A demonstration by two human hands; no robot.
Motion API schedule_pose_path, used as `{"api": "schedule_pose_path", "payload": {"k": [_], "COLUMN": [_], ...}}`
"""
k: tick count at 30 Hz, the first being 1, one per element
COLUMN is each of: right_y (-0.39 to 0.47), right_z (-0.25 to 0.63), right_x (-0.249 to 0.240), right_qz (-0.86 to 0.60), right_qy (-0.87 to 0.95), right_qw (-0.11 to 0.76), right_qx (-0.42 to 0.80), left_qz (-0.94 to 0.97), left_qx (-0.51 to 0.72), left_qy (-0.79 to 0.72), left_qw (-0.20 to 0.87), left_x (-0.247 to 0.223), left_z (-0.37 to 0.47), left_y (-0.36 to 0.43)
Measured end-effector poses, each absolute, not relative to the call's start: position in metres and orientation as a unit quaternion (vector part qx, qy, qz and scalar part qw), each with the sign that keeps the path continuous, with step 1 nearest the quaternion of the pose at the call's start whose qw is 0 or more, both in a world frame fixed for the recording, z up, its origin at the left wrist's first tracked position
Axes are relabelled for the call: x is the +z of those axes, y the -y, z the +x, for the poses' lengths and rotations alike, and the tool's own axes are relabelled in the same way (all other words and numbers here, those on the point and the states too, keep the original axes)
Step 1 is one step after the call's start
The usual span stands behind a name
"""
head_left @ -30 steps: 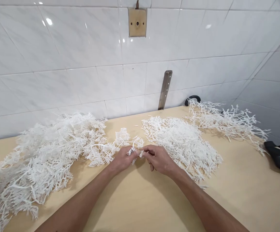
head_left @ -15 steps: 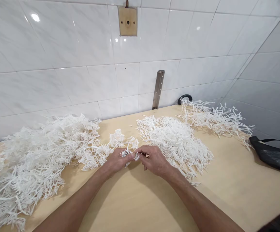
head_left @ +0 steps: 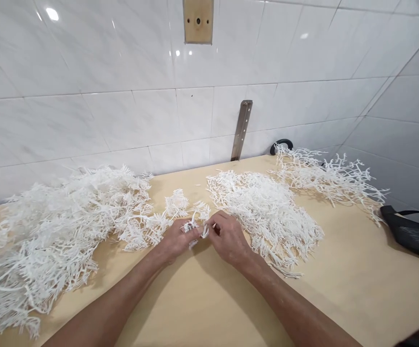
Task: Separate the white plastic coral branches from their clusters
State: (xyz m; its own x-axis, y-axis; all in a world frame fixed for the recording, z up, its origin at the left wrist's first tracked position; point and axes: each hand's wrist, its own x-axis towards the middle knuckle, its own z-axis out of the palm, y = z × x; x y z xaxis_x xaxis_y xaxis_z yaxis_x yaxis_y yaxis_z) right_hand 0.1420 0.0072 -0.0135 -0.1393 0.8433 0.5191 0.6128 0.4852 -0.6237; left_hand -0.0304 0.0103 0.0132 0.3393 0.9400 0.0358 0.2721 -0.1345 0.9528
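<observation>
My left hand [head_left: 176, 239] is closed around a small white branched sprig [head_left: 190, 225], its thumb pressed on it and thin tips poking out between the fingers. Just right of it, my right hand [head_left: 227, 236] pinches at small white twig tips [head_left: 205, 230] by the left thumb; its fingers partly hide them. Both hands hover low over the table, close together. To the left spreads a big heap of white branched sprigs [head_left: 68, 226], with smaller clumps [head_left: 176, 202] just behind my left hand. Beyond my right hand lies a pile of short loose white twigs [head_left: 267, 205].
Bare white branches [head_left: 328, 173] lie at the back right, beside a black ring-shaped object [head_left: 281, 144]. A black bag with a strap [head_left: 412, 233] sits at the right. A metal strip [head_left: 242, 130] leans against the tiled wall [head_left: 122, 120] behind the wooden table [head_left: 202, 299].
The right hand's fingertips have shifted slightly, with a small gap to the left thumb now showing white tips. The view has tilted down and turned a little left.
</observation>
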Motion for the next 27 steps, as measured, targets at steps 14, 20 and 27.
{"api": "schedule_pose_path", "payload": {"k": [14,20,27], "right_y": [-0.027,-0.008,-0.003], "right_z": [0.222,0.175,0.144], "right_x": [0.006,0.007,-0.009], "right_qz": [-0.667,-0.599,-0.540], "right_qy": [0.574,0.620,0.600], "right_qw": [0.467,0.413,0.379], "right_qx": [-0.085,0.293,0.452], "left_qz": [0.610,0.602,0.657], "left_qx": [0.387,0.401,0.403], "left_qy": [-0.551,-0.536,-0.527], "left_qw": [0.418,0.435,0.359], "left_x": [0.000,0.003,-0.008], "left_z": [-0.031,-0.029,-0.028], "left_y": [-0.015,-0.014,-0.016]}}
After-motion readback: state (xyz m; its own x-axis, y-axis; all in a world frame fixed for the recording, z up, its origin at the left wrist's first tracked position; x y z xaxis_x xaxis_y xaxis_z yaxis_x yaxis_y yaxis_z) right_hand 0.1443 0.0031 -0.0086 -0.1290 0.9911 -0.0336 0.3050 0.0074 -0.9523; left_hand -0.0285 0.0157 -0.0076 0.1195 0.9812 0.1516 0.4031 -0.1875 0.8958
